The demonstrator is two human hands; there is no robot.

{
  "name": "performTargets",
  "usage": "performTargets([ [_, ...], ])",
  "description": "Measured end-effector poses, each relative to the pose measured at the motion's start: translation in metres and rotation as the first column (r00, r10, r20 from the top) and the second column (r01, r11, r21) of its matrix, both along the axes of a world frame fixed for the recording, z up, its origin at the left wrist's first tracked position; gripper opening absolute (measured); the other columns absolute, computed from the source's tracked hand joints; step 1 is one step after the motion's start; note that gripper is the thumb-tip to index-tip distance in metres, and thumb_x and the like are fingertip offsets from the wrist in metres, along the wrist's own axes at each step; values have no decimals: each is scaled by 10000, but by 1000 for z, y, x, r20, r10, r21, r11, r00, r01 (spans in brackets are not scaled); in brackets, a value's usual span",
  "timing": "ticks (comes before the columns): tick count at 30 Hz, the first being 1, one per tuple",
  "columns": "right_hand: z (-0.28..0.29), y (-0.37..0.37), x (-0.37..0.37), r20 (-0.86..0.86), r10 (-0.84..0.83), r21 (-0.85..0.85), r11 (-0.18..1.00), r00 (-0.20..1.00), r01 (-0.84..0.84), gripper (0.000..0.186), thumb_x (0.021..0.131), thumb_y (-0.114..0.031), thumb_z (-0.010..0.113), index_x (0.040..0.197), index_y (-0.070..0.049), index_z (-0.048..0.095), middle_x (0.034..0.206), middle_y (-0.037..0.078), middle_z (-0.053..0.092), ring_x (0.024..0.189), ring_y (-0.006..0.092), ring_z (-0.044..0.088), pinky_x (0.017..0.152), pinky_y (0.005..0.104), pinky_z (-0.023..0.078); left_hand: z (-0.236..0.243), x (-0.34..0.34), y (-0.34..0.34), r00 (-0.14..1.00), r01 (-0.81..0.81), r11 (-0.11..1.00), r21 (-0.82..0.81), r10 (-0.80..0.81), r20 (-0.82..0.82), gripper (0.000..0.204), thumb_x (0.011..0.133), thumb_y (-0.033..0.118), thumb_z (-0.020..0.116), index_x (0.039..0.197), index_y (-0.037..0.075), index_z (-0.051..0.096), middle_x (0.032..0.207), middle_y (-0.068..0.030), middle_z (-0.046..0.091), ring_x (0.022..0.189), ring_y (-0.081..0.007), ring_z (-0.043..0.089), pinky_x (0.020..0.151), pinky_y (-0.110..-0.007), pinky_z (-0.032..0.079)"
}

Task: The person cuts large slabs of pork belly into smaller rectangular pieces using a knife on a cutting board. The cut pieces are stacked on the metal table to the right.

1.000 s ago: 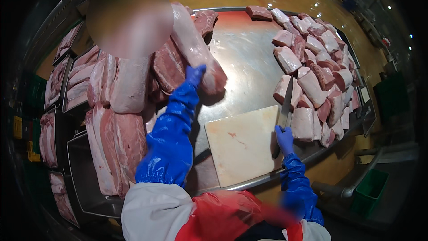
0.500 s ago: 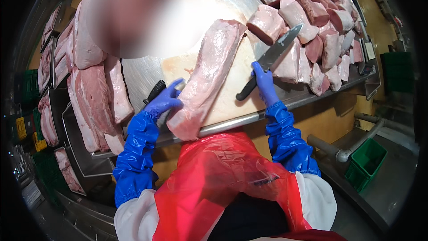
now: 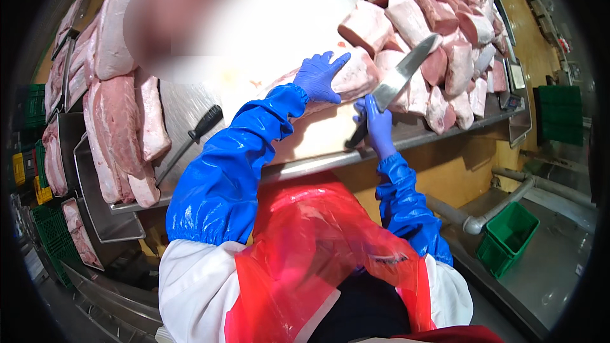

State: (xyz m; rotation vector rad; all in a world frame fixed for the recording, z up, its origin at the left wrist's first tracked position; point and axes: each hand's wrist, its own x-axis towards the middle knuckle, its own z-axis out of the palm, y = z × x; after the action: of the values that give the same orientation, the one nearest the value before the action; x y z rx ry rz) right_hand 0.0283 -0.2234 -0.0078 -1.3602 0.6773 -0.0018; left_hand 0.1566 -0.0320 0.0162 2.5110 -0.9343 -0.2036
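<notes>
A long pale pink slab of meat [image 3: 357, 75] lies crosswise on the white cutting board [image 3: 308, 143]. My left hand [image 3: 321, 77], in a purple glove, rests on top of it with fingers spread; hand and sleeve hide part of the slab. In its purple glove, my right hand [image 3: 379, 128] is closed on the black handle of a knife [image 3: 406, 70]. The broad blade points up and to the right, close beside the slab's right end. A sharpening steel with a black handle [image 3: 206, 122] lies on the table left of my left arm.
Many cut meat chunks [image 3: 438, 16] are heaped at the right of the metal table. Long uncut slabs [image 3: 114, 130] are stacked at the left edge. A green bin [image 3: 508, 238] stands low at the right. The upper left middle is blurred out.
The slab has turned from slanting lengthwise to lying crosswise. My left hand has moved right and onto its top, uncovering the sharpening steel. The knife stays in my right hand.
</notes>
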Motion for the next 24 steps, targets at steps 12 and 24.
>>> performTargets([
  [12, 51, 21, -62, -161, 432, -656, 625, 887, -423, 305, 927, -305, 643, 965, -9, 580, 692, 251, 623, 668, 455, 623, 599, 501, 499, 20, -145, 166, 904, -415, 891, 182, 426, -26, 1023, 683, 522, 758, 1487, 36, 351, 1458, -277, 403, 1380, -443, 342, 1116, -544, 267],
  [24, 51, 76, -59, -126, 561, -991, -37, 818, -127, 235, 943, -175, 525, 1130, -37, 561, 1003, 197, 616, 800, 337, 643, 634, 423, 555, -2, -94, 97, 951, -290, 954, -83, 297, 88, 660, 700, 348, 726, 1290, 108, 555, 1345, -213, 510, 1239, -385, 490, 1030, -499, 380],
])
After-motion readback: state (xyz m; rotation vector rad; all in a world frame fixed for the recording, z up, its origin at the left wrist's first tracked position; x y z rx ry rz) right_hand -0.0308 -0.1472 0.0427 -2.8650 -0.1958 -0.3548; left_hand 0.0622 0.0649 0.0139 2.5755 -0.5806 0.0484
